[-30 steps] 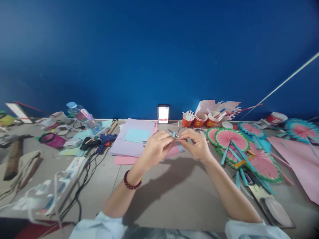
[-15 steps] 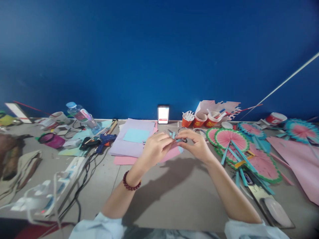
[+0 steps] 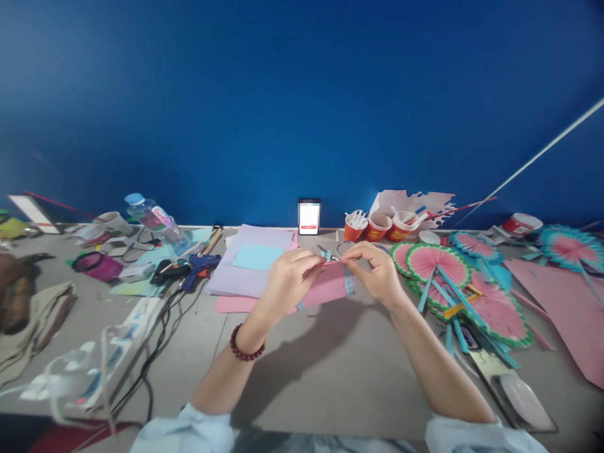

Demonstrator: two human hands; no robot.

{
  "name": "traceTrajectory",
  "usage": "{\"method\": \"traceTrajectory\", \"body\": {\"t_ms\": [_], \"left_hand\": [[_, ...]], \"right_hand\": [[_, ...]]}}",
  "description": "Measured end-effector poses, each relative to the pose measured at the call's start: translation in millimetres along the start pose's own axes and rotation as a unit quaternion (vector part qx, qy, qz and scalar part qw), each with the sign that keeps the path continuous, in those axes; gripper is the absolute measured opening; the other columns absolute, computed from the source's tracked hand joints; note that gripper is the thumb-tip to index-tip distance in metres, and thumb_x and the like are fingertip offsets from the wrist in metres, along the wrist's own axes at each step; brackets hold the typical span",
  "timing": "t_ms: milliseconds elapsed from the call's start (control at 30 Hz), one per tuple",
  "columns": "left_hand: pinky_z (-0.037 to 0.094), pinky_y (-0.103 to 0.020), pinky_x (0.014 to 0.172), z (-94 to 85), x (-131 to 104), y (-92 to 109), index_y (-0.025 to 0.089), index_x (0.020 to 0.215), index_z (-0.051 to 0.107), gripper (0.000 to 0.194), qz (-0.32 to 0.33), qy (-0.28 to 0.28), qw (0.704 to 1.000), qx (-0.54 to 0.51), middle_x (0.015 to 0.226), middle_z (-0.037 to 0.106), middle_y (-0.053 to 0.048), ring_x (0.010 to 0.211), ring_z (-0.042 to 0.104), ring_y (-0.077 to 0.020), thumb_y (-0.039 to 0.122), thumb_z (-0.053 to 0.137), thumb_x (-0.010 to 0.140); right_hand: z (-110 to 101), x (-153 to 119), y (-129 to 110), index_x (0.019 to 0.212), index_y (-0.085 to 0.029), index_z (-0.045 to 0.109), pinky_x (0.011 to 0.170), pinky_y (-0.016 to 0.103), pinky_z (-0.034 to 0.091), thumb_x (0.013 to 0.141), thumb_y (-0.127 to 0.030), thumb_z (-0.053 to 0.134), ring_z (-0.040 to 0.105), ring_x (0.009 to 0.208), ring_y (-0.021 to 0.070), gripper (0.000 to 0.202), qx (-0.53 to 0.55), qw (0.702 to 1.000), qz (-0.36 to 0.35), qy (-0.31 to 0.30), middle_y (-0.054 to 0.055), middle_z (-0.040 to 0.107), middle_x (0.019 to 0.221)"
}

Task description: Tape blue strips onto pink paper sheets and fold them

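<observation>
Both hands pinch the top edge of a pink paper [image 3: 326,286] over the middle of the table. A light blue strip [image 3: 349,283] shows at the paper's right end. My left hand [image 3: 293,277], with a dark red bead bracelet at the wrist, has its fingers closed on the left part of that edge. Thumb and fingertips of my right hand [image 3: 375,270] grip the right part. Just behind the fingertips lie small light blue scraps [image 3: 329,254] and a dark-and-metal item, partly hidden. The exact folds between the fingers are too small to make out.
Lilac sheets [image 3: 240,277] with a blue square [image 3: 258,257] lie left. Pink paper fans [image 3: 438,264] are piled right. Behind stand a phone [image 3: 309,217] and red paper cups [image 3: 377,228]. A blue glue gun [image 3: 201,267], bottle [image 3: 163,223] and power strip [image 3: 127,352] lie left.
The fingers have shifted slightly, and the hands sit a little further apart. More of the pink paper now shows below them, with its edge stretched between the fingertips.
</observation>
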State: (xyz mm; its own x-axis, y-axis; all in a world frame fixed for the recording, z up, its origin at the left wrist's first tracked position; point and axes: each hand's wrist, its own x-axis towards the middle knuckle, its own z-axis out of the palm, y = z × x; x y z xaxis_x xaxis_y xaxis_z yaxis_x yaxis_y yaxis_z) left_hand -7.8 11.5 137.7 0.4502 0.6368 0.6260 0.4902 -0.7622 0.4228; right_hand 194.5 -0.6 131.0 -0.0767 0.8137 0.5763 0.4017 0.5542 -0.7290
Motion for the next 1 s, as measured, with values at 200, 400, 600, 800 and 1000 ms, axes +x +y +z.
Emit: {"method": "traceTrajectory", "body": {"t_ms": [200, 400, 600, 800, 1000], "left_hand": [[0.049, -0.028, 0.067, 0.2, -0.1, 1.6, 0.02, 0.089, 0.07, 0.017, -0.026, 0.0, 0.998, -0.052, 0.08, 0.07, -0.004, 0.075, 0.063, -0.0157, 0.023, 0.053, 0.091], [0.047, -0.027, 0.066, 1.6, 0.1, 2.9, 0.019, 0.082, 0.07, 0.017, -0.016, 0.019, 0.999, -0.042, 0.075, 0.069, -0.003, 0.069, 0.061, -0.0141, 0.024, 0.055, 0.089], [0.044, -0.027, 0.06, 2.3, 1.5, 9.3, 0.018, 0.08, 0.07, 0.02, 0.029, 0.026, 0.999, -0.017, 0.067, 0.067, -0.003, 0.062, 0.056, -0.0133, 0.026, 0.055, 0.09], [0.046, -0.026, 0.063, 4.2, -1.5, 9.5, 0.019, 0.087, 0.07, 0.018, 0.007, -0.014, 1.0, -0.009, 0.073, 0.068, -0.003, 0.068, 0.059, -0.0137, 0.024, 0.053, 0.091], [0.048, -0.028, 0.07, 3.0, -2.6, 2.8, 0.02, 0.09, 0.069, 0.014, -0.037, -0.025, 0.999, 0.012, 0.081, 0.07, -0.004, 0.077, 0.063, -0.0164, 0.026, 0.057, 0.088]], "right_hand": [[0.5, 0.6, 0.0, 0.078, -0.022, 0.067, 0.073, 0.032, 0.05, 0.083, -0.03, 0.063, 0.061, 0.078, 0.0181, 0.01, 0.004, 1.0, -0.014, -0.01, 0.004, 0.065, 0.078], [-1.6, 0.7, -3.8, 0.08, -0.022, 0.066, 0.078, 0.033, 0.049, 0.083, -0.027, 0.063, 0.061, 0.084, 0.0186, 0.007, -0.003, 0.999, -0.015, -0.033, 0.005, 0.065, 0.084], [-1.4, -0.2, -1.7, 0.093, -0.024, 0.068, 0.08, 0.035, 0.049, 0.078, -0.032, 0.07, 0.061, 0.09, 0.0203, 0.018, -0.005, 0.997, 0.001, -0.074, 0.006, 0.067, 0.093], [5.6, -1.6, 2.8, 0.076, -0.022, 0.071, 0.07, 0.033, 0.05, 0.079, -0.037, 0.068, 0.061, 0.077, 0.0184, 0.015, 0.0, 0.998, -0.007, -0.057, 0.004, 0.065, 0.078], [2.2, -2.1, 3.2, 0.076, -0.022, 0.071, 0.068, 0.033, 0.049, 0.08, -0.033, 0.068, 0.059, 0.075, 0.0179, 0.012, -0.002, 0.999, -0.006, -0.036, 0.004, 0.064, 0.076]]}}
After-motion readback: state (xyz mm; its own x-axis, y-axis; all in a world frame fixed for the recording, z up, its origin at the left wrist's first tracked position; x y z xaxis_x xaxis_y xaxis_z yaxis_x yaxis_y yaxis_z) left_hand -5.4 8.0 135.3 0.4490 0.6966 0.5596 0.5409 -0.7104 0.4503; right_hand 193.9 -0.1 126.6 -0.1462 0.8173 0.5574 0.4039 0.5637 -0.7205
